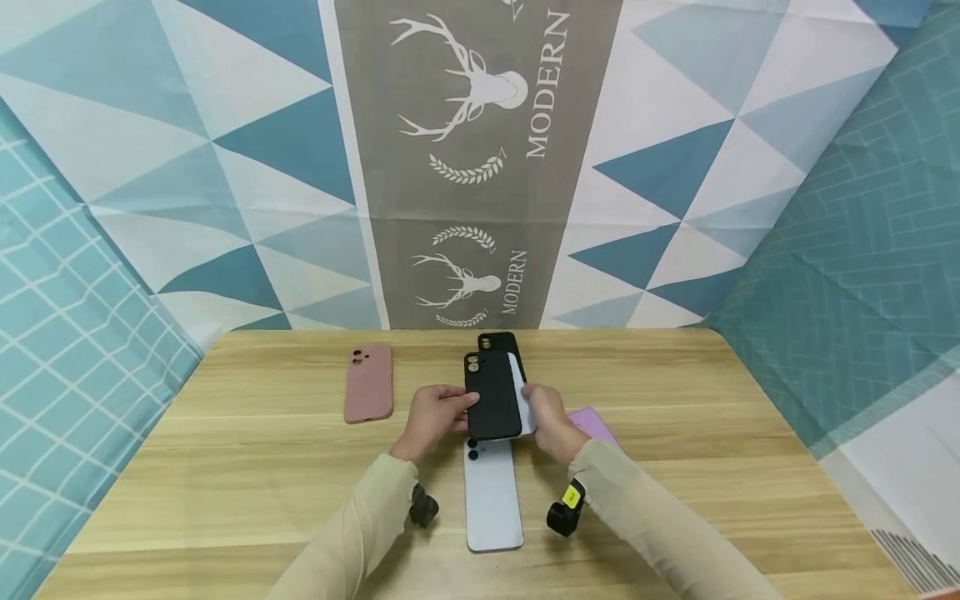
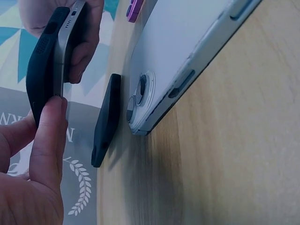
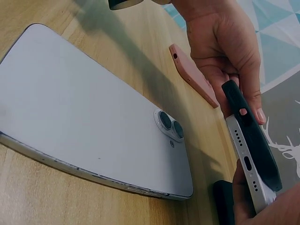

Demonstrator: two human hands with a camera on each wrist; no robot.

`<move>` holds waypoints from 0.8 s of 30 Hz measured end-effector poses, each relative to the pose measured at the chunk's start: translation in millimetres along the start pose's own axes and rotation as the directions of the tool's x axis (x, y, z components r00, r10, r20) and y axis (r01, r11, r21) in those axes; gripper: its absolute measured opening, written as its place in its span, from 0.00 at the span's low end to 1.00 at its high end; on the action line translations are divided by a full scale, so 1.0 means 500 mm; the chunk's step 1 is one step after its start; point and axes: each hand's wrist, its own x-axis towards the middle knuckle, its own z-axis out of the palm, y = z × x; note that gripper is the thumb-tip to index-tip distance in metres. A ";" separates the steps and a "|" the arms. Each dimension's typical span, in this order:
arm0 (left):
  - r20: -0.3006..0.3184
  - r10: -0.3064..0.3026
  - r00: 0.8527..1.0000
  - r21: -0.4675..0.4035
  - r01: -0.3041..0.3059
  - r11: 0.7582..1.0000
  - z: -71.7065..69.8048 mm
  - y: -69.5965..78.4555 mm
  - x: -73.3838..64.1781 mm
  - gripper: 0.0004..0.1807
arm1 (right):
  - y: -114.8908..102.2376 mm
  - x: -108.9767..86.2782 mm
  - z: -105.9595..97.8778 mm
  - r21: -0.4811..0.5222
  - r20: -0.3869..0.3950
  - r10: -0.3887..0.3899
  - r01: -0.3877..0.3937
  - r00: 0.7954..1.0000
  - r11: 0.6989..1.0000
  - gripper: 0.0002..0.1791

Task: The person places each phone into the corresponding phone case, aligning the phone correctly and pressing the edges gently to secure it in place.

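A black phone case (image 1: 492, 400) is held up above the table, with a white phone (image 1: 527, 423) partly inside it and sticking out along the right side. My left hand (image 1: 435, 417) pinches the case's left edge between thumb and fingers. On the opposite side, my right hand (image 1: 551, 423) grips the protruding phone. The right wrist view shows the phone's port end (image 3: 247, 161) beside the case wall (image 3: 255, 136), one side still outside it. Directly below lies another white phone (image 1: 492, 504), back up, with two camera lenses.
A second black case (image 1: 501, 341) lies behind the held one, partly covered by it. Left of the hands is a pink case (image 1: 369, 387). A purple case (image 1: 596, 427) lies partly under my right forearm. Patterned cloth (image 1: 465, 208) rises behind the wooden table (image 1: 262, 467).
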 end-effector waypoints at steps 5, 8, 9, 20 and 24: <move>-0.003 -0.008 1.000 0.013 0.008 1.000 0.000 -0.002 -0.001 0.16 | 0.003 0.000 0.003 0.016 -0.004 0.013 -0.013 1.000 1.000 0.21; 0.004 -0.013 1.000 0.014 0.013 1.000 0.003 -0.004 0.000 0.16 | 0.003 0.001 0.003 0.040 -0.004 0.023 -0.023 1.000 0.999 0.20; 0.008 -0.011 1.000 0.017 0.011 1.000 0.004 -0.004 0.000 0.17 | 0.003 0.001 0.003 0.050 -0.004 0.027 -0.027 1.000 0.998 0.20; 0.003 -0.017 1.000 0.034 0.017 0.999 0.010 0.002 -0.003 0.16 | -0.004 0.001 0.003 0.070 0.019 0.025 -0.026 1.000 0.997 0.21; 0.004 -0.027 1.000 0.028 0.027 0.999 0.010 0.003 -0.005 0.16 | -0.003 0.002 0.004 0.073 0.025 0.025 -0.026 0.999 0.997 0.21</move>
